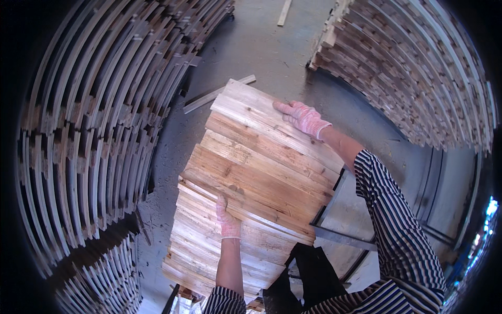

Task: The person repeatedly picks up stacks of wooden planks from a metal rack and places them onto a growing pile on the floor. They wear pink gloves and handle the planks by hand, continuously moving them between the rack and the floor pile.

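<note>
Several pale wooden boards (256,167) lie side by side in a raised layer in front of me. Closer to my body, at a lower level, spreads a second layer of boards (204,246). My left hand (228,222), in a pink and white knit glove, grips the near edge of the raised layer, its thumb up against the wood. On the far right side, my right hand (304,119), gloved alike, holds the outermost board by its edge, the thumb lying on top. The fingertips under the wood are hidden at both hands.
Tall stacks of boards rise at the left (104,104) and the right (413,68). A loose wooden strip (217,94) lies on the grey floor beyond the boards, another strip (284,13) farther off. A metal frame (345,238) stands by my right arm.
</note>
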Demonstrator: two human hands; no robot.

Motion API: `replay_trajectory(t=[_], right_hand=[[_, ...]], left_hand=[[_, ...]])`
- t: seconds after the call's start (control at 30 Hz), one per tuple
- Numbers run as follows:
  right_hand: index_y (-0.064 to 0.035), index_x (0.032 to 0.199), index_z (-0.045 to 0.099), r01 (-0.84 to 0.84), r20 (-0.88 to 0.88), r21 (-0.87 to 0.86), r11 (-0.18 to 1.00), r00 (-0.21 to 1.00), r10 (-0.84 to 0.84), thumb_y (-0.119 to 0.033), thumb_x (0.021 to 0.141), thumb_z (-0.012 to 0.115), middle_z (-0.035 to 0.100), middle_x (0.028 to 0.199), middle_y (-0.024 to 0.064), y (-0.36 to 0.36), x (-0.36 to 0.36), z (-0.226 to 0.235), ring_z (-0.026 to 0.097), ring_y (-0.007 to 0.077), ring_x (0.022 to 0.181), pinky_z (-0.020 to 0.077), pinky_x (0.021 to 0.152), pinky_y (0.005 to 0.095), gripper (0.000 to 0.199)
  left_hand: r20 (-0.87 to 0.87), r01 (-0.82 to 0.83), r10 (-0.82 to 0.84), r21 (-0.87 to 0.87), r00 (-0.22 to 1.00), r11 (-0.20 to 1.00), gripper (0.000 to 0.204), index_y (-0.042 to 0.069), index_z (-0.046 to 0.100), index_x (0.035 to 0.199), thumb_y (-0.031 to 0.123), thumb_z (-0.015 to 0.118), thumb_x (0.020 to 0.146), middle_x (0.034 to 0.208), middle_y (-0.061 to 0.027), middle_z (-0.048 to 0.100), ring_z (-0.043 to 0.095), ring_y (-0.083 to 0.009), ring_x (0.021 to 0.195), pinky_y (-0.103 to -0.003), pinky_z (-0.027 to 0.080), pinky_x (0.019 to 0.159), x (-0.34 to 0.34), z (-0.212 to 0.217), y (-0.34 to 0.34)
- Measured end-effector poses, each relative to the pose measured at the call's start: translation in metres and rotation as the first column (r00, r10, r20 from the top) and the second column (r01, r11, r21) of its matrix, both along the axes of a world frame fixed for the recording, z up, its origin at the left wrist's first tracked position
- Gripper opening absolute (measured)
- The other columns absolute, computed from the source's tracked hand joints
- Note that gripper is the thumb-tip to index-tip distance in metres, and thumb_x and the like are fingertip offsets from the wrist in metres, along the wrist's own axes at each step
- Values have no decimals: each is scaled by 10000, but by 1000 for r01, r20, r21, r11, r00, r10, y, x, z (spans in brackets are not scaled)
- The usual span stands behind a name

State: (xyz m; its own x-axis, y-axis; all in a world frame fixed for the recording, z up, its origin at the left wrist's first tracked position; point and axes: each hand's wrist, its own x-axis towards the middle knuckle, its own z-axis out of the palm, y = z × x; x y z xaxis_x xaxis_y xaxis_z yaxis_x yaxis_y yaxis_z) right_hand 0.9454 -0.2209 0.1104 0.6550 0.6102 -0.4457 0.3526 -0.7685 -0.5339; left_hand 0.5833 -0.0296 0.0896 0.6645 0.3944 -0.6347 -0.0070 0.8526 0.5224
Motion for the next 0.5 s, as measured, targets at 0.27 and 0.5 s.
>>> replay_trajectory(t=[0.27,0.5], right_hand=[[-180,1447,506,-357,548,-167,919,741,388,-383,889,687,445,1473,259,73,-92,52,529,432,1232,432,1064,436,621],[-69,1565,344,-128,-528,142,981,829,185,-511,837,758,575,1367,228,71,-305,98,580,309,1231,455,1063,440,947]], left_hand=[[-105,-130,111,-197,988,972,627,40,538,1441,466,609,987,1385,-127,615,595,-262,1260,-406,472,1080,-37,4,25],[-136,212,-198,96,971,972,621,19,589,1361,436,733,924,1181,-77,707,666,-206,1084,-369,524,967,-45,59,33]])
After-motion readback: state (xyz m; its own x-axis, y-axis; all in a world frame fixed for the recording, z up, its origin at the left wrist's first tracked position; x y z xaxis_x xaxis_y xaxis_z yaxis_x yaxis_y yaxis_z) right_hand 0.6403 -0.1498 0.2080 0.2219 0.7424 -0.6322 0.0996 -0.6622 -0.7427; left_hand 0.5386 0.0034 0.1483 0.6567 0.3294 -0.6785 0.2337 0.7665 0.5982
